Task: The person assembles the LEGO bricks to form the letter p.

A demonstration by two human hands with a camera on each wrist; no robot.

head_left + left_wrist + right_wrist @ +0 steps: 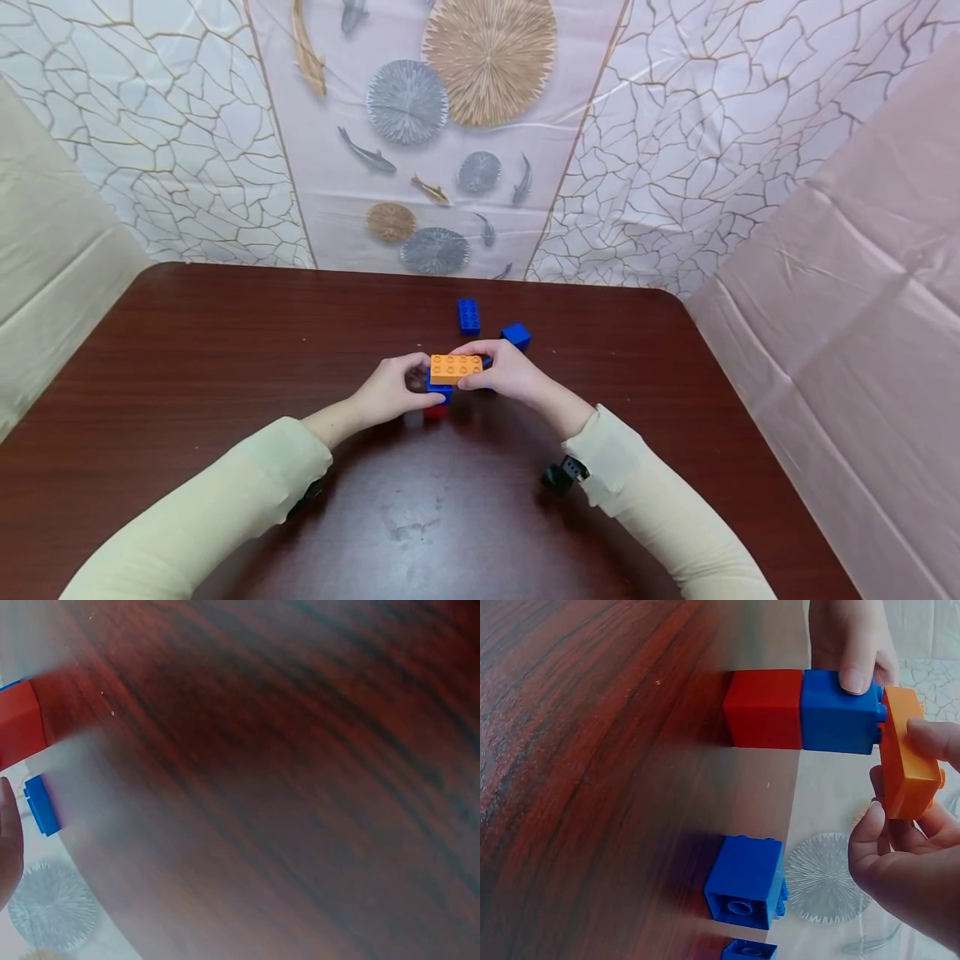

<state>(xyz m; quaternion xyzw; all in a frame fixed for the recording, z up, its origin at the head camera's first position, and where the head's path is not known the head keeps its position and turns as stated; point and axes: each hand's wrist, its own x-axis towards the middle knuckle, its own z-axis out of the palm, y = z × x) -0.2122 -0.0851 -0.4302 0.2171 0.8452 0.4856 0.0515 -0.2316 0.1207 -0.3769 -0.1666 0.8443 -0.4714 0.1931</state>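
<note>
My left hand (386,389) grips a square blue block (838,712), its thumb along one side. That block stands on a red block (765,710), which sits on the table; in the head view the stack is partly hidden. With fingers and thumb, my right hand (510,371) pinches an orange eight-stud brick (455,368). The right wrist view shows one end of the orange brick right at the blue block's studs, slightly tilted, with the other end jutting out past the stack. In the left wrist view only the red block (21,724) and a bit of finger show.
On the dark wooden table (225,333), a flat blue brick (468,317) lies behind the hands. A blue block (516,335) lies just beyond my right hand, and more blue shows partly hidden behind its fingers. A patterned cloth (405,183) hangs at the back edge.
</note>
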